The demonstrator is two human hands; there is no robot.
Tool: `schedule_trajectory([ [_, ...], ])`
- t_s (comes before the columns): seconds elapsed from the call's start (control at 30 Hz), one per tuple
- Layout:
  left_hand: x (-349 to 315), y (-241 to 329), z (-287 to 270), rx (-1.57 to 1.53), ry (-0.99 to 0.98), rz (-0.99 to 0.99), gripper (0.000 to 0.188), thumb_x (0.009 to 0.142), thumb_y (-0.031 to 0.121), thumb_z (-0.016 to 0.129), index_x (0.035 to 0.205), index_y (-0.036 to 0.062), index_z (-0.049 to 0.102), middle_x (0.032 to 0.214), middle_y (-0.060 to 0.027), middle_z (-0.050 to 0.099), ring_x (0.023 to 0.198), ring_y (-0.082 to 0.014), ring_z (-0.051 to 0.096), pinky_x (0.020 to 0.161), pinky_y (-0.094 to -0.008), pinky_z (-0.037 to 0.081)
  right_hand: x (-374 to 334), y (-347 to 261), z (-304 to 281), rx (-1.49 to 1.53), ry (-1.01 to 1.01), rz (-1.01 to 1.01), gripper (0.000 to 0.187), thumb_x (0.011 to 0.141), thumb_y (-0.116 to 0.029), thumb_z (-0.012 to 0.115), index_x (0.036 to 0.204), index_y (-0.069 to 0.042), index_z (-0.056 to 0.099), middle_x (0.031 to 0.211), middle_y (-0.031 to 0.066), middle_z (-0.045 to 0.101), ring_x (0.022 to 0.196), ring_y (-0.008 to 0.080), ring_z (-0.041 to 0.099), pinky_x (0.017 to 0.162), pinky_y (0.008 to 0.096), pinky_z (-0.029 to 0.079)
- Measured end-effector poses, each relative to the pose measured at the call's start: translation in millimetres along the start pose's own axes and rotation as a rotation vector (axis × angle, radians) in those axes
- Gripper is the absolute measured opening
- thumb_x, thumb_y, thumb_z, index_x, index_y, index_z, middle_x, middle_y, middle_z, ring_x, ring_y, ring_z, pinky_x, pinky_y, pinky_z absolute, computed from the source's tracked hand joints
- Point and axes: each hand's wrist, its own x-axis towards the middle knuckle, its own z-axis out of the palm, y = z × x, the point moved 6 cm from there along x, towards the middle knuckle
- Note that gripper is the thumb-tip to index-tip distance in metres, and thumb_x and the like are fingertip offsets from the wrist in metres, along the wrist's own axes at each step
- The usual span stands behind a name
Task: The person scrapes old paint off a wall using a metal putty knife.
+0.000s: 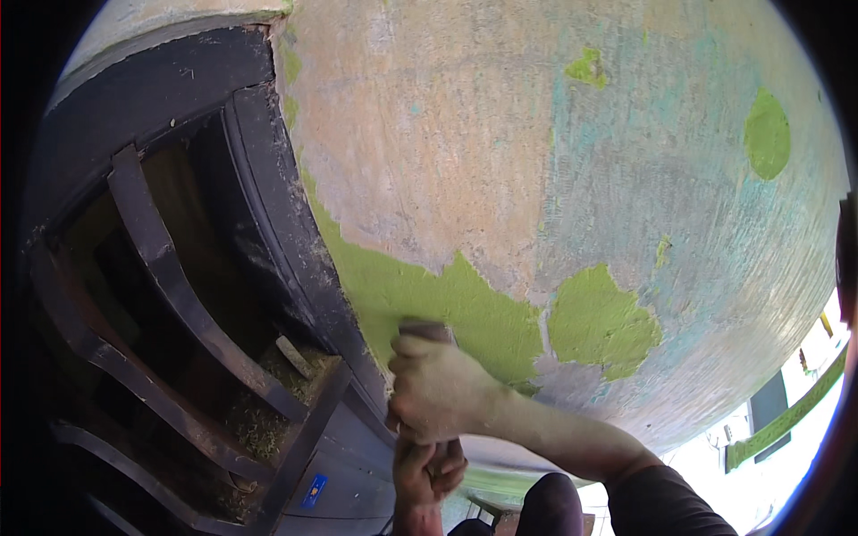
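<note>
My right hand (441, 386) is closed in a fist around a paint scraper (424, 330), whose dark flat end shows above the knuckles, a little blurred. It is held against the lower edge of a green paint patch (465, 308) on the wall. Directly below, my left hand (429, 469) has its fingers curled at the lower end of the same tool, though the handle is mostly hidden by both hands. Bare, scratched wall surface (429, 152) in beige and grey lies above the green.
Left of my hands is a dark window frame (295, 214) with curved metal bars (165, 259). Debris (259, 429) and a small stick-like piece (295, 357) lie on its sill. A blue label (315, 490) sits below. Smaller green patches (767, 134) remain at right.
</note>
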Motion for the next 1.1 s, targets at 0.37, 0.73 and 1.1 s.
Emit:
schedule_trajectory([
  [0.37, 5, 9, 10, -0.178, -0.183, 0.015, 0.047, 0.094, 0.028, 0.051, 0.134, 0.0115, 0.034, 0.062, -0.0039, 0.039, 0.036, -0.0058, 0.022, 0.029, -0.0187, 0.022, 14, 0, -18, -0.046, 0.02, -0.03, 0.027, 0.064, -0.036, 0.059, 0.047, -0.015, 0.058, 0.052, 0.0012, 0.054, 0.07, 0.02, 0.051, 0.079, 0.0315, 0.038],
  [0.73, 15, 50, 45, -0.015, -0.031, -0.007, 0.033, 0.09, 0.023, 0.057, 0.118, 0.0099, 0.043, 0.057, 0.0033, 0.028, 0.038, -0.0066, 0.021, 0.03, -0.0194, 0.019, 37, 2, -54, -0.139, 0.053, 0.007, 0.022, 0.063, -0.037, 0.056, 0.049, -0.021, 0.057, 0.051, -0.0026, 0.051, 0.069, 0.017, 0.051, 0.079, 0.0296, 0.037],
  [1.1, -59, 5, -42, 0.049, 0.169, -0.37, 0.03, 0.095, 0.033, 0.052, 0.108, 0.0064, 0.05, 0.061, -0.0019, 0.043, 0.038, -0.0057, 0.03, 0.032, -0.0197, 0.022, -14, -24, 55, 0.114, -0.068, 0.127, 0.027, 0.068, -0.034, 0.059, 0.047, -0.017, 0.054, 0.051, 0.0002, 0.051, 0.061, 0.0185, 0.052, 0.07, 0.0326, 0.036],
])
